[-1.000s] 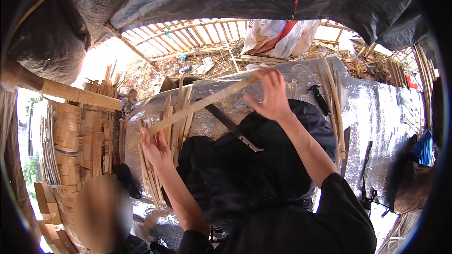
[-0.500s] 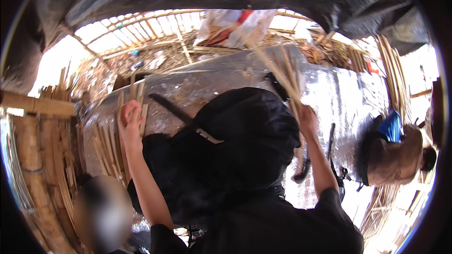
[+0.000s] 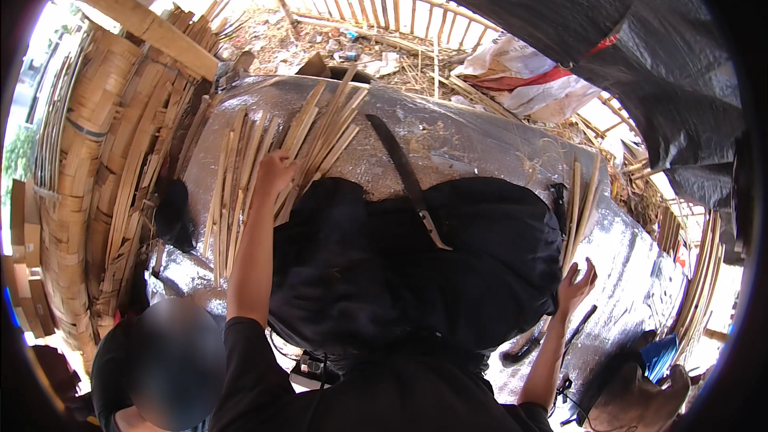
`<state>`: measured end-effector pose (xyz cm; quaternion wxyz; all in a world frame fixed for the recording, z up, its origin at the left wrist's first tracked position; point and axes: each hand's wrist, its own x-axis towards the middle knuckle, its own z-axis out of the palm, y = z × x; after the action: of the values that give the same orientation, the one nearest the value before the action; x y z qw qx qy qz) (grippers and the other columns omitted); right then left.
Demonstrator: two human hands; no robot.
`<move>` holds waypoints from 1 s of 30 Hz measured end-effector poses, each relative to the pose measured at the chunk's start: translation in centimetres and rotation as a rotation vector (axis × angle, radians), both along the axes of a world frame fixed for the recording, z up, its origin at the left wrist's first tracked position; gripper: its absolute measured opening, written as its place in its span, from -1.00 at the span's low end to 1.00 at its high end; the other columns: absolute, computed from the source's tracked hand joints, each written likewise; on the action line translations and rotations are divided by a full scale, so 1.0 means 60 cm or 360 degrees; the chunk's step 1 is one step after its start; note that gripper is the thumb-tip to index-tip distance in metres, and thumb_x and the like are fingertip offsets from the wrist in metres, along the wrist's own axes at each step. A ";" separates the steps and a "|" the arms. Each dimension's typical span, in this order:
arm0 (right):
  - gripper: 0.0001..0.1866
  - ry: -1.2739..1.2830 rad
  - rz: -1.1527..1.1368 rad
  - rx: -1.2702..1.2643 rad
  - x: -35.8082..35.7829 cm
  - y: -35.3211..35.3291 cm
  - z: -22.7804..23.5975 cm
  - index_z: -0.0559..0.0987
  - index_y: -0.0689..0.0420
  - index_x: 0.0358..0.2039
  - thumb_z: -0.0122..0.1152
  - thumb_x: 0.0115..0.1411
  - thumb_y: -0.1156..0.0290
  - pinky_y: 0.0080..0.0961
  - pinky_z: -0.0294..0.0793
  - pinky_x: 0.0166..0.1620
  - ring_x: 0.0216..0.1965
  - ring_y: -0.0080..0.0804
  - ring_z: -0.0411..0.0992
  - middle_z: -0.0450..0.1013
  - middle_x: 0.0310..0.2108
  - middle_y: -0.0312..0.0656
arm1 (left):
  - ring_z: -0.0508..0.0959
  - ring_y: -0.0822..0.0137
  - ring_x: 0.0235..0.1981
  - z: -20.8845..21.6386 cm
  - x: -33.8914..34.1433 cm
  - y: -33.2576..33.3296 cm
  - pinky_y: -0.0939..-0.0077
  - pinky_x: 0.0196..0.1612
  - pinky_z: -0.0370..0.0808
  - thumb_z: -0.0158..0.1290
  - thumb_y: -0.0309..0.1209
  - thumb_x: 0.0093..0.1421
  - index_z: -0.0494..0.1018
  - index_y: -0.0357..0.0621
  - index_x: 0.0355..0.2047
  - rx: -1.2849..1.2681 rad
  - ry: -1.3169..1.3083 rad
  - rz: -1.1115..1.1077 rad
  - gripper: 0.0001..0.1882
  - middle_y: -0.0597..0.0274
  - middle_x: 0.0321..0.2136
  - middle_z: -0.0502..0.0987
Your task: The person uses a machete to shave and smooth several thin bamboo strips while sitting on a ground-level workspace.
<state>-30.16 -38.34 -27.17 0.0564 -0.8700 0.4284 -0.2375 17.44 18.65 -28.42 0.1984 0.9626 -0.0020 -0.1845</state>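
Note:
My left hand (image 3: 276,170) is closed on split bamboo strips (image 3: 324,132), which fan out past it over the silver sheet (image 3: 472,124). More loose strips (image 3: 232,184) lie just left of that hand. At the right, my right hand (image 3: 576,286) has its fingers apart and holds nothing. Just beyond its fingertips lie a few bamboo strips (image 3: 582,208) beside my knee. A machete (image 3: 400,162) with a dark blade rests across the edge of my black-clothed lap (image 3: 416,272), its handle toward me and its blade pointing away to the left.
Another person (image 3: 120,368) sits close at my lower left. Large bamboo pieces (image 3: 88,144) are stacked along the left. White-and-red sacks (image 3: 528,76) lie beyond the sheet, before a slatted fence (image 3: 384,0). Black plastic (image 3: 624,24) hangs overhead. A blue cloth-like piece (image 3: 658,358) is at lower right.
The view has swung left. My right hand has let go of the bamboo strips it held, and they lie beside my knee. My left hand has closed among the strips on the left.

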 end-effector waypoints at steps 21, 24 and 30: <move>-0.34 0.0442 0.1287 0.0888 0.374 0.369 -0.069 0.31 0.19 0.23 0.35 0.15 0.39 -0.07 0.45 0.03 0.01 0.17 0.39 0.26 0.03 0.11 | 0.55 -0.11 -0.02 -0.117 0.036 0.177 0.10 0.06 0.48 0.20 -0.26 0.17 0.56 -0.19 -0.15 0.0076 -0.0900 0.0527 -0.69 -0.13 -0.09 0.54; -0.34 0.0376 0.1317 0.0910 0.374 0.370 -0.076 0.32 0.19 0.22 0.36 0.13 0.40 -0.06 0.43 0.04 0.01 0.18 0.39 0.26 0.04 0.12 | 0.57 -0.08 -0.05 -0.137 0.036 0.214 0.12 0.01 0.51 0.21 -0.26 0.16 0.57 -0.17 -0.17 0.0300 -0.0870 0.0430 -0.70 -0.11 -0.13 0.56; -0.34 0.0320 0.1271 0.0876 0.378 0.374 -0.085 0.34 0.18 0.22 0.36 0.12 0.40 -0.06 0.40 0.06 0.03 0.15 0.37 0.27 0.03 0.11 | 0.56 -0.08 -0.11 -0.106 0.051 0.206 0.09 0.01 0.49 0.21 -0.25 0.13 0.58 -0.10 -0.20 -0.0429 -0.0309 0.0265 -0.73 0.00 -0.20 0.59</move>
<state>-7.50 -15.90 -32.25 0.3291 -0.9376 0.1119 0.0098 20.53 31.02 -34.77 0.3389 0.9375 0.0337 -0.0717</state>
